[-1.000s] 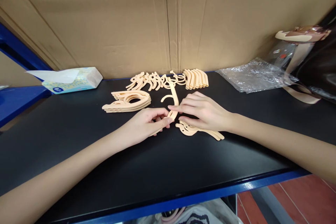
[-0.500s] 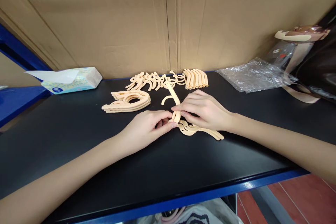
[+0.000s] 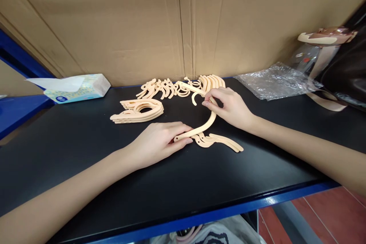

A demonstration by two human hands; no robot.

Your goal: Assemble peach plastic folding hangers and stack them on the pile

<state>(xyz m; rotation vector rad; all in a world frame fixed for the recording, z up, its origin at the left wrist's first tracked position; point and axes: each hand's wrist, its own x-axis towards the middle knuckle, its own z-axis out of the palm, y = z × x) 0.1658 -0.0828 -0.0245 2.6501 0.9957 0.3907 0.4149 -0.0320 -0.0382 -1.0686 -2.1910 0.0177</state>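
Cream plastic folding-hanger parts are in both my hands. My left hand (image 3: pixel 161 143) pinches the holed end of a long curved hanger arm (image 3: pixel 206 125) low over the table. Farther up, the fingers of my right hand (image 3: pixel 228 106) are closed around the arm's other end. From that same grip a straighter piece with a small side hook (image 3: pixel 188 87) extends to the left; my fingers hide whether the two are joined. Just below the held arm lie a few loose curved hanger arms (image 3: pixel 225 141). Folded hangers (image 3: pixel 137 116) are stacked behind my left hand.
Along the back of the black table (image 3: pixel 148 194) are rows of small hooks (image 3: pixel 168 88) and curved arms (image 3: pixel 213 82). A tissue pack (image 3: pixel 77 87) lies back left. Clear plastic bags (image 3: pixel 274 82) and a strapped bottle (image 3: pixel 328 38) are at right, before a cardboard wall (image 3: pixel 128 26).
My right hand has moved up and slightly right, turning the held hanger parts. The curved arm now shows at full length between my hands. My left hand has barely moved.
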